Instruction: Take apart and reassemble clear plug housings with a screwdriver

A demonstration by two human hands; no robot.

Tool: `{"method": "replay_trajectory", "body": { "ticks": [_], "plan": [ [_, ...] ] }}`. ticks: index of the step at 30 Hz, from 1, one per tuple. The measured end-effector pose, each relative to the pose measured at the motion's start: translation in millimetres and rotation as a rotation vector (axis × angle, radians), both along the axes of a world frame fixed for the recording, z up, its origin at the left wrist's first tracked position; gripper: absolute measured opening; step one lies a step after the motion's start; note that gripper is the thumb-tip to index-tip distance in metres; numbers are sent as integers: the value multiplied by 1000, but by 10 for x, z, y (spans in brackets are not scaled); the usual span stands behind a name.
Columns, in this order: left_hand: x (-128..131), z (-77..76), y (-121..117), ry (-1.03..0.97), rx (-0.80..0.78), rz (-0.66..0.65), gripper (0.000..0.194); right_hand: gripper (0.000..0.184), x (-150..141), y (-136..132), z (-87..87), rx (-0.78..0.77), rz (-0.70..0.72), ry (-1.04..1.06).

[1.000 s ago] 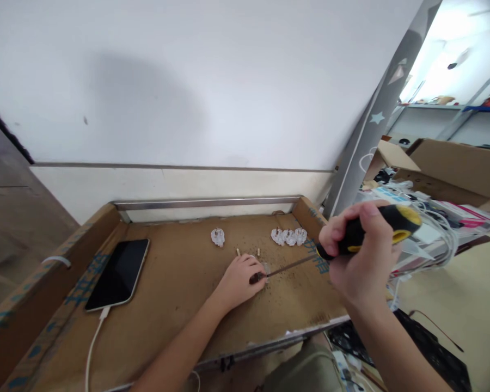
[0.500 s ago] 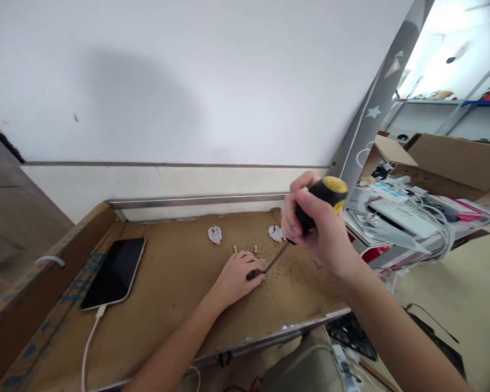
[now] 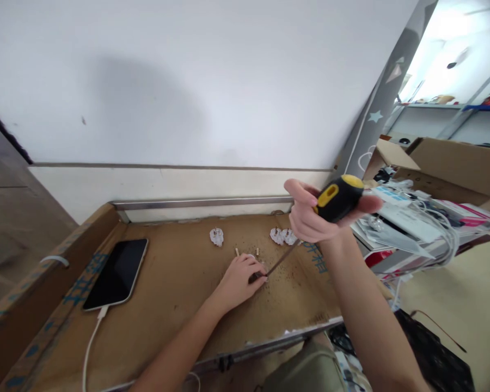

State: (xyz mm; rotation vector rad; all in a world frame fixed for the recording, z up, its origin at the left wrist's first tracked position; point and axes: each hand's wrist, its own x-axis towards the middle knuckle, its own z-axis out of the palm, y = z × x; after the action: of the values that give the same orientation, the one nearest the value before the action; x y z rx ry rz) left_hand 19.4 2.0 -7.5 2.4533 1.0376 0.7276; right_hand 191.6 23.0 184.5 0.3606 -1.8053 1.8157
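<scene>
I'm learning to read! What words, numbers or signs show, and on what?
Nothing reads clearly.
Blue writing on the flat brown cardboard sheet: too blurred.
Any print on the pink-and-white box: too small.
Pale star on the tall grey panel: just a shape.

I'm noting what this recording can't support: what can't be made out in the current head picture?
All in the head view:
What lies under the left hand: mostly hidden by that hand.
Tip of the screwdriver: too small, close to the left hand, to tell what it meets.
Right end of the row of clear pieces: behind the right hand.
Far end of the white cable: cut off by the bottom edge.
</scene>
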Motion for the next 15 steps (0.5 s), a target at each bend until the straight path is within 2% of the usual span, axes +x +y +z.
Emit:
{"method": "replay_trajectory", "body": {
  "ticks": [1, 2, 3, 5, 7, 9, 11, 13, 15],
  "plan": [
    [-3, -4, 1, -6, 1, 4, 8, 40, -14, -2, 20, 2, -95, -20],
    [-6, -7, 2, -13, 1, 8, 7, 39, -21, -22, 56, 18, -295, -73],
    [-7, -9, 3, -19, 2, 11, 6, 36, -17, -57, 106, 63, -555, -161],
    [-6, -6, 2, -23, 3, 11, 5, 28, 12, -157, 221, 254, -1021, -340],
    [-2, 4, 1, -19, 4, 11, 6, 23, 38, -264, 302, 448, -1270, -412],
    [3, 15, -2, -13, 2, 8, 6, 24, 28, -347, 309, 478, -1365, -313],
    [4, 22, -3, -13, -2, 1, 6, 19, -13, -393, 257, 342, -1379, -99],
    [3, 23, -4, -15, -3, -8, 6, 16, -46, -393, 199, 160, -1260, 62],
    [0, 20, -5, -13, -2, -10, 7, 24, -44, -344, 177, 42, -1029, 80]
  ]
}}
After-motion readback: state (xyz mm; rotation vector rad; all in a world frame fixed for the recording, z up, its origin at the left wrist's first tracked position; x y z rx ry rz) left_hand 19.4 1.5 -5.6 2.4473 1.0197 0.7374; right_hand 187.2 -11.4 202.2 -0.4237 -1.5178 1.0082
